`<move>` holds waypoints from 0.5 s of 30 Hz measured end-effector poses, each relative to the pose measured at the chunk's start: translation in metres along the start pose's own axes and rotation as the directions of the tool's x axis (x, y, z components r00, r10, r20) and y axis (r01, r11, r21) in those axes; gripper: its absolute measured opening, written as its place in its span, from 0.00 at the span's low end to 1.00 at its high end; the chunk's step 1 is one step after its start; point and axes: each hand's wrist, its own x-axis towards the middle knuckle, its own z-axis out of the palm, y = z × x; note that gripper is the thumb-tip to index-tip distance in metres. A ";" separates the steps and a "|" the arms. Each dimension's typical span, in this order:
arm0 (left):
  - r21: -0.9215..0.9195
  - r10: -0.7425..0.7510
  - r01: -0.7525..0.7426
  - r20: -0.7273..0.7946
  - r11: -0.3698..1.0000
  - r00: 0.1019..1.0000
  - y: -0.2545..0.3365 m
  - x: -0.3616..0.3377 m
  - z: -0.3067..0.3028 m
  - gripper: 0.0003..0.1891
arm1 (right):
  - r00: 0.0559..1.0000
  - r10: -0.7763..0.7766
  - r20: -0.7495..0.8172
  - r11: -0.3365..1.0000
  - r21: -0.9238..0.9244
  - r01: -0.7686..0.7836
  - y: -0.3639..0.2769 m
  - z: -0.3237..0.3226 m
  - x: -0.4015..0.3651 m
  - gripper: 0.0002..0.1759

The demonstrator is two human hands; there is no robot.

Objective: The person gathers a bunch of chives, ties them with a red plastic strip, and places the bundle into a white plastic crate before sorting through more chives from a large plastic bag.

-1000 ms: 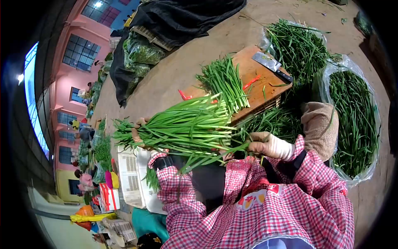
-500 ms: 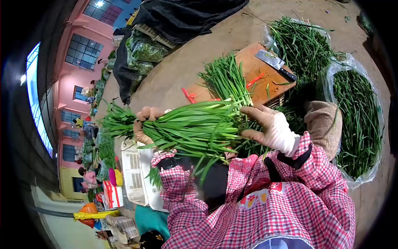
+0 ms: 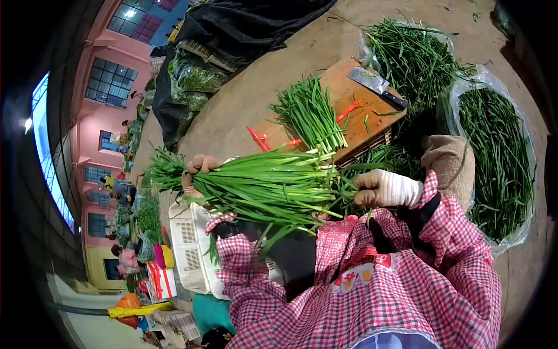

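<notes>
My left hand (image 3: 199,173), in a brown-fingered glove, is wrapped round the leafy part of a large bunch of garlic chives (image 3: 267,183). The bunch lies sideways above my lap, its pale cut ends pointing right. By those ends, my right hand (image 3: 386,189), in a glove with a white back, has its fingers pinched together on a few loose green blades. Just beyond, another chive bunch (image 3: 311,113) rests on a wooden board (image 3: 363,131). A cleaver (image 3: 378,87) with a black handle and red strips (image 3: 349,110) lie on the board too.
To the right stand plastic bags (image 3: 494,163) full of loose greens, with a tan cloth (image 3: 447,166) beside them. A white crate (image 3: 189,247) sits at my left. Black sheeting (image 3: 250,29) covers packed vegetables farther off. Other people are in the background.
My right hand has moved away from the cut ends toward me, and its spread fingers have closed. The left hand keeps its hold on the bunch. The view has shifted slightly.
</notes>
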 end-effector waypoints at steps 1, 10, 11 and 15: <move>-0.013 -0.027 0.028 0.047 1.000 0.999 0.006 -0.002 -0.002 0.11 | 0.999 -0.031 -0.022 0.983 -0.180 0.027 0.013 -0.007 -0.006 0.14; 0.086 -0.125 0.111 0.188 0.990 0.974 0.024 -0.013 -0.021 0.10 | 0.973 -0.101 -0.208 0.991 -0.105 0.080 0.006 -0.011 -0.011 0.47; 0.102 -0.135 0.116 0.203 0.988 0.970 0.019 -0.011 -0.017 0.10 | 0.969 -0.139 -0.202 0.990 -0.036 0.134 0.004 -0.005 -0.002 0.46; 0.174 -0.142 0.096 0.277 0.980 0.950 -0.014 0.004 0.010 0.12 | 0.955 -0.143 -0.259 0.835 0.486 0.257 -0.037 0.032 0.030 0.31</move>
